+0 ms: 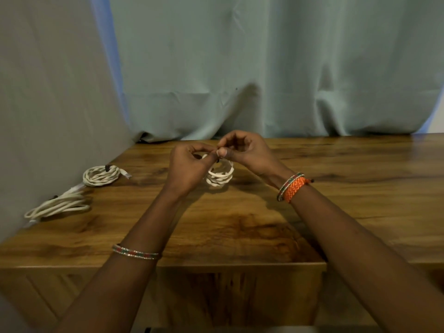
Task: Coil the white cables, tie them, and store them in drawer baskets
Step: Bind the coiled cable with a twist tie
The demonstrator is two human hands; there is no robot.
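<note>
A coiled white cable (220, 177) hangs just above the wooden table (240, 224), held between my two hands. My left hand (186, 168) grips the coil's left side, fingers curled. My right hand (242, 149) pinches a small dark tie at the top of the coil, thumb and fingertips meeting my left fingertips. The tie is mostly hidden by my fingers. A round coiled white cable (101, 175) bound with a dark tie lies at the left. A longer, looser white cable bundle (58, 205) lies nearer the front left.
A grey panel (48, 104) stands along the table's left side, close to the two left cables. A pale green curtain (276, 68) hangs behind the table. The table's front edge runs across the lower view, with wooden cabinet fronts (228, 296) below it.
</note>
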